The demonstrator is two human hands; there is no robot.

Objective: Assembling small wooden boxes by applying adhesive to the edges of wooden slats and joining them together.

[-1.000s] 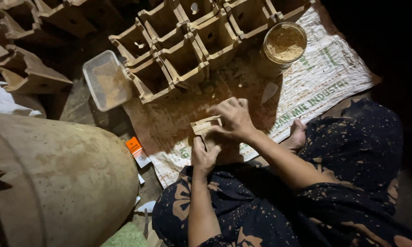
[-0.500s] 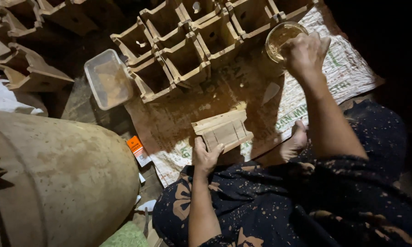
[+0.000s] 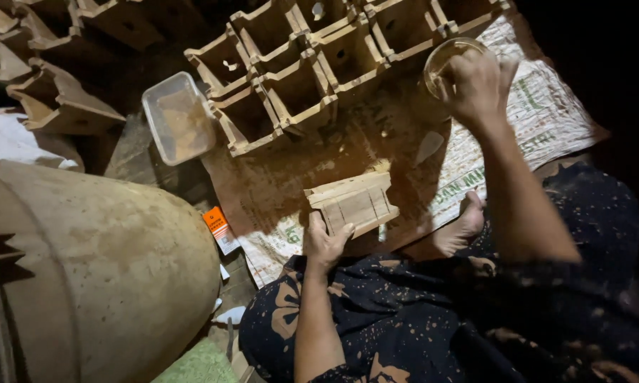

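I sit on the floor over a woven sack mat [image 3: 539, 113]. My left hand [image 3: 324, 242] grips the near edge of a small flat wooden mould [image 3: 353, 203] that lies on the brown-stained mat. My right hand [image 3: 475, 84] is stretched out over a round bowl [image 3: 440, 62] at the far right, fingers curled down into it; what they pinch is hidden. My bare foot [image 3: 461, 228] rests to the right of the mould.
Rows of open clay box shapes [image 3: 301, 78] stand beyond the mat. A clear plastic tub [image 3: 179, 119] with brown powder sits at their left. A big dusty drum [image 3: 85, 262] fills the near left, a small orange packet [image 3: 218, 225] beside it.
My right hand left the wooden mould and reached out to the round bowl. The left hand stayed on the mould, which now lies uncovered.
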